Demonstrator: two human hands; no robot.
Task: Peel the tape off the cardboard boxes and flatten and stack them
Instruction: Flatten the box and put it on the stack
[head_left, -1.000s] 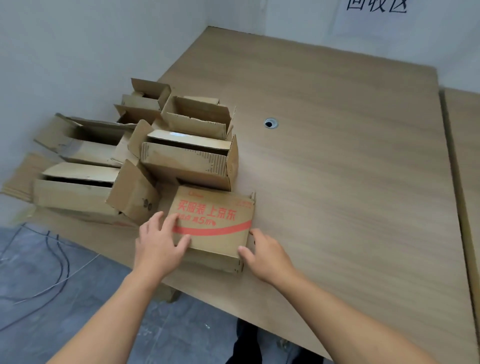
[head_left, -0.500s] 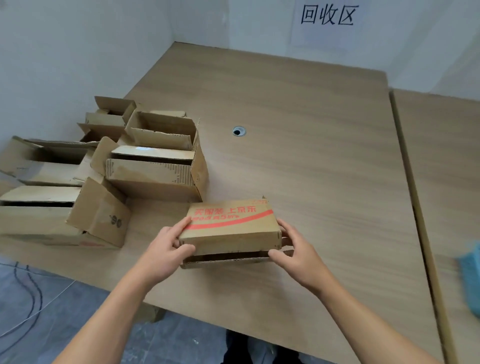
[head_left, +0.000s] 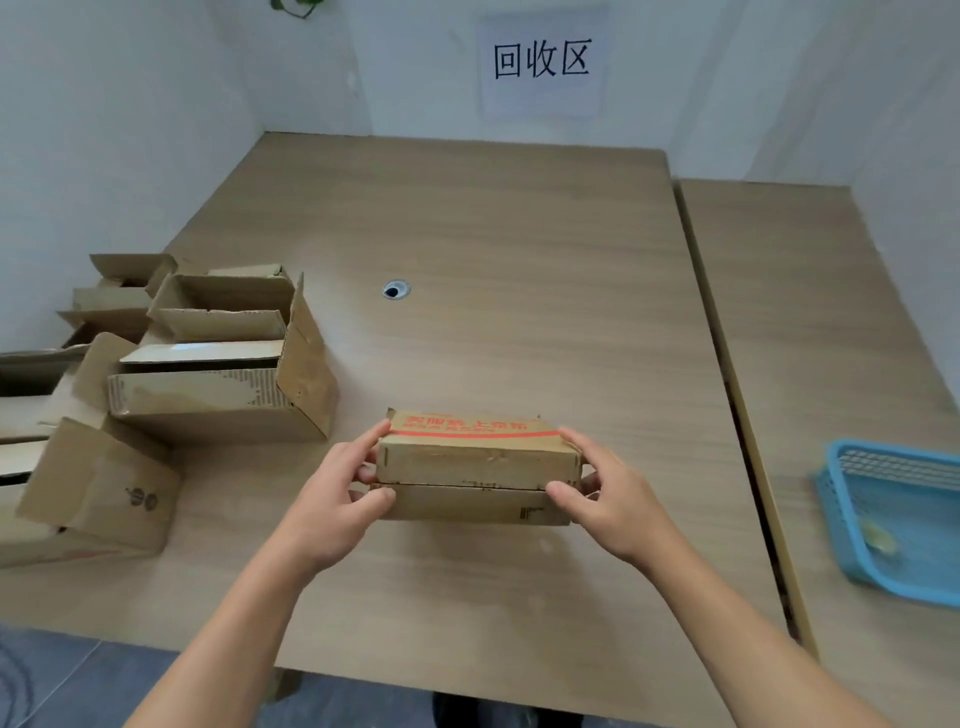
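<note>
- Left hand (head_left: 332, 499) grips the 9 o'clock end of the cardboard box (head_left: 478, 460), thumb on its near face.
- Right hand (head_left: 608, 499) grips the 3 o'clock end likewise.
- Bare forearms reach in from 7 and 5 o'clock.

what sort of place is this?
Probably a recycling corner in an office or workshop: the wall sign reads 回收区 (recycling area), opened boxes are piled at the left of the table, and the left hand and right hand grip another box.

Blue basket (head_left: 849, 512) on the side table (head_left: 831, 312); paper sign (head_left: 541, 67) on the wall (head_left: 130, 130).
</note>
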